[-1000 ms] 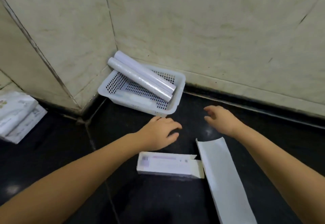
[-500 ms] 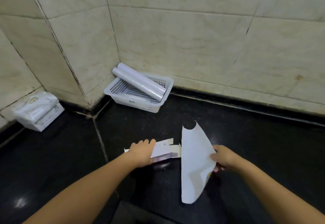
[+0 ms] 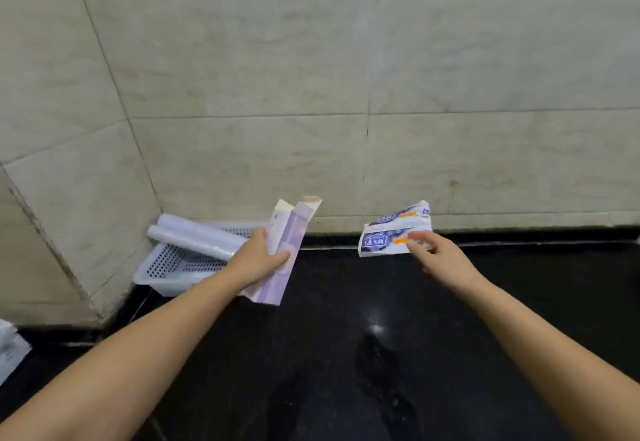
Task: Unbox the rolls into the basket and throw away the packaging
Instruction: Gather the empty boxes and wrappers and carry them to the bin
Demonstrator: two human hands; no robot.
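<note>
Two white rolls [image 3: 194, 238] lie side by side across the white perforated basket [image 3: 166, 267] in the corner of the tiled walls. My left hand [image 3: 261, 260] is shut on an opened purple and white carton [image 3: 285, 250], held upright above the floor, in front of the basket's right end. My right hand [image 3: 438, 255] is shut on a folded white carton with blue and orange print [image 3: 388, 232], held in the air to the right. Both cartons are off the floor.
A glossy black floor [image 3: 346, 354] runs up to beige tiled walls [image 3: 311, 94]. A white plastic-wrapped pack [image 3: 8, 350] shows at the left edge.
Both hands have lifted the two cartons off the floor and raised them. The right-hand carton now looks folded. The view has risen and the basket sits lower left.
</note>
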